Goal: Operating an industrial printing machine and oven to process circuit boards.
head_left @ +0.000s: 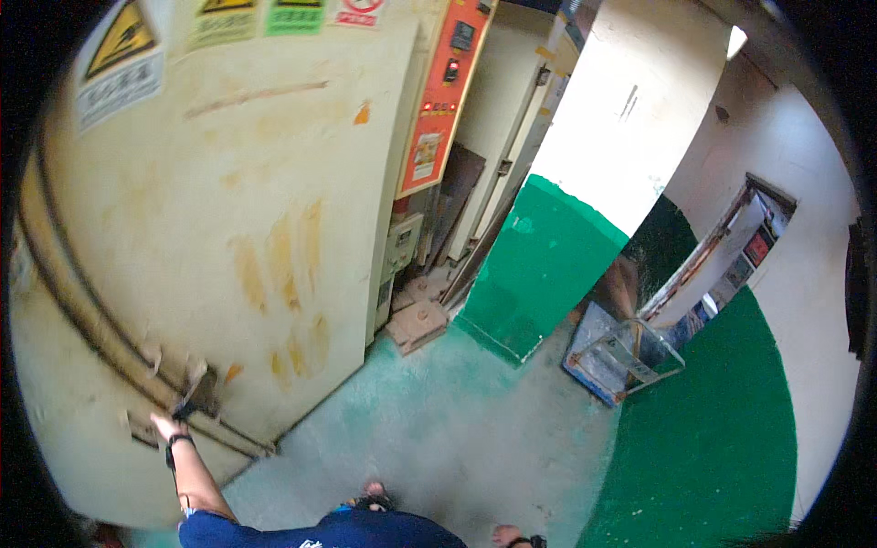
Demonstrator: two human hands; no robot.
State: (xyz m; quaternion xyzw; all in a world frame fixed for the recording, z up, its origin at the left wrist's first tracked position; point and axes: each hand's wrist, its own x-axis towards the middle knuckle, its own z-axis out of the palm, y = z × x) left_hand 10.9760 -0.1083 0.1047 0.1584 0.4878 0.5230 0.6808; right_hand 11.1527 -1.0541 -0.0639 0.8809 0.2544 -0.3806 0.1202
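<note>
I have my left hand [169, 426] closed on the dark latch handle [187, 407] of the cream machine door [228, 228]. My right hand [505, 536] sits at the lower frame edge above the green floor [457, 429]; I cannot tell its grip

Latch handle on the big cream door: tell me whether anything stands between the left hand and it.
Nothing visible does. The left hand is raised to the dark latch handle on the cream door, fingers at its lower end. The right hand shows only at the bottom edge, away from the door.

Open floor [438, 429] beside cabinet door [228, 228]
</note>
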